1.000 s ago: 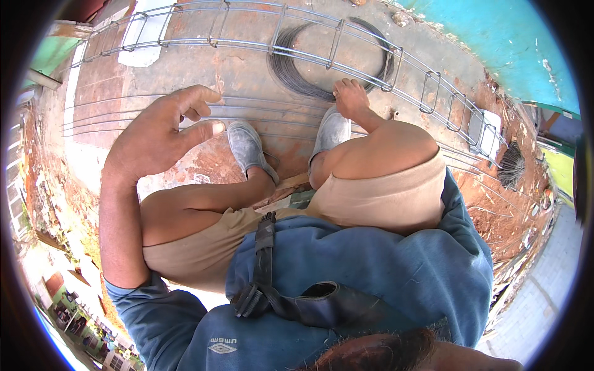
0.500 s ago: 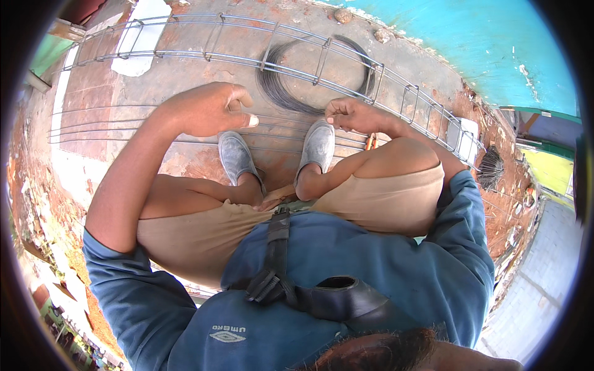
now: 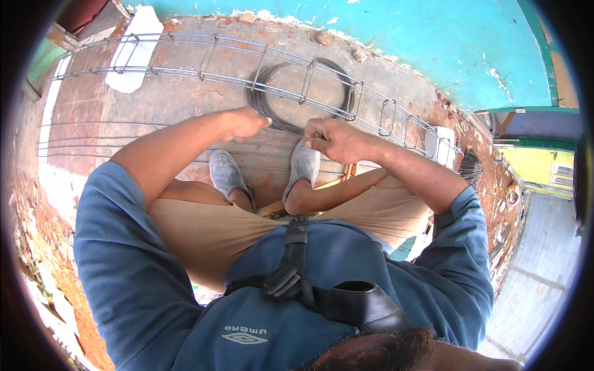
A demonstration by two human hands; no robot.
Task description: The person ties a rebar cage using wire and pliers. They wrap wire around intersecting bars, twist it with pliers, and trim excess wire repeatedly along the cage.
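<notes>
My left hand (image 3: 246, 124) is held out over the floor, its thumb and fingers drawn together in a pinch. Opposite it, my right hand (image 3: 337, 141) is closed, fingers curled in with the thumb against them. Anything thin between the fingers of either hand is too small to make out. Just beyond both hands lies a coil of dark thin wire (image 3: 255, 98). A long steel rebar cage (image 3: 170, 71) with square stirrups passes over the coil. Several loose steel rods (image 3: 124, 137) run along the floor beneath my hands.
My feet in grey shoes (image 3: 227, 172) stand by the rods. An orange-handled tool (image 3: 351, 170) lies beside my right foot. A turquoise wall (image 3: 427, 52) edges the far side, with loose stones (image 3: 324, 38) along it. A white block (image 3: 440, 144) is at the cage's right end.
My left hand's fingers have gone from spread to pinched. My right hand has turned and closed more tightly. The floor and cage sit slightly differently as the view shifts.
</notes>
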